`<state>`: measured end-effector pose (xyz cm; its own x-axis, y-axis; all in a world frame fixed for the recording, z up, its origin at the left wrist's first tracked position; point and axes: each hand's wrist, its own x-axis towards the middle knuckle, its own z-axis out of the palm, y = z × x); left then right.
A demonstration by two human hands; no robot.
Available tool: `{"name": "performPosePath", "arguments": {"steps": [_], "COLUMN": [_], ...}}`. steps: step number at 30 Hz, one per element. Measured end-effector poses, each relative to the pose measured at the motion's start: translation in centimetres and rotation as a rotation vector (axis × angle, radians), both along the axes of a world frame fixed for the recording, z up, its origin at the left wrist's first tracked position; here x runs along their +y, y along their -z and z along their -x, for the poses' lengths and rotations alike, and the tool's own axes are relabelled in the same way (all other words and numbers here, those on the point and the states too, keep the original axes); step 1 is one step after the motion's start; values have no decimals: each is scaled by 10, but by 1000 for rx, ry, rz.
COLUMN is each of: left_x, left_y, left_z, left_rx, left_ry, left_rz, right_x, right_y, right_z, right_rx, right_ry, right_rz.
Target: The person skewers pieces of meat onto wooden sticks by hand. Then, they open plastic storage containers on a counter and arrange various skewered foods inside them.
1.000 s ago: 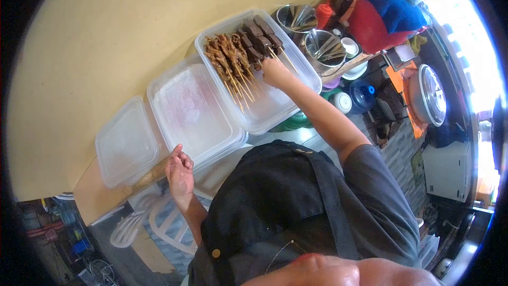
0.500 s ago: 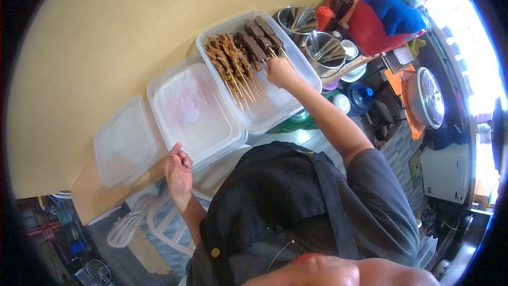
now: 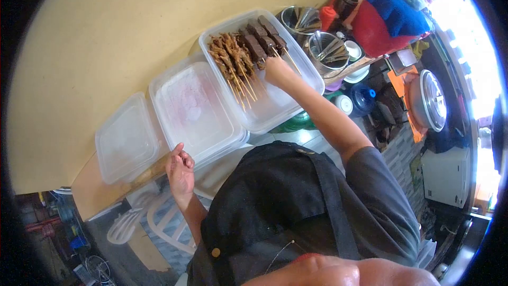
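Several skewers of dark brown blocks (image 3: pixel 256 47) lie side by side in the right part of a clear plastic tray (image 3: pixel 275 108). Left of them in the same tray is a bunch of lighter brown skewers (image 3: pixel 233 61), their sticks pointing down. My right hand (image 3: pixel 277 72) is closed at the lower end of a dark skewer, whose stick is mostly hidden by the fingers. My left hand (image 3: pixel 181 172) hangs with its fingers apart and nothing in it, beside the near edge of a second white-bottomed container (image 3: pixel 198 111).
A clear lid (image 3: pixel 127 137) lies at the left of the table. Metal pots of utensils (image 3: pixel 326 53), a red bottle (image 3: pixel 328 15) and a red container with a blue cloth (image 3: pixel 391 8) stand at the upper right. A white plastic chair (image 3: pixel 164 222) is below.
My right hand has shifted slightly within the tray, and the dark skewer beside it lies closer in line with the others. My left hand stays nearly still.
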<state>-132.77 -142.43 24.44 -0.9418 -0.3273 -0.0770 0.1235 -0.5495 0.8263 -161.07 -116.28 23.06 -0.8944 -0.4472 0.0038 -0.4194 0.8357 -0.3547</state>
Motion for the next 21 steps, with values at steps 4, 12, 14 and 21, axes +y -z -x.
{"name": "performPosePath", "arguments": {"steps": [4, 12, 14, 21], "left_x": [-1, -2, -2, -3], "left_y": [-1, 0, 0, 1], "left_z": [-1, 1, 3, 4], "left_rx": [15, 14, 15, 2], "left_ry": [0, -10, 2, 7], "left_rz": [5, 6, 5, -10], "right_x": [11, 27, 20, 4], "right_y": [-16, -27, -37, -4], "right_z": [-18, -42, -44, -10], "right_rx": [11, -23, -79, 28], "right_ry": [-3, 23, 28, -12], "right_rz": [-69, -67, -56, -2]}}
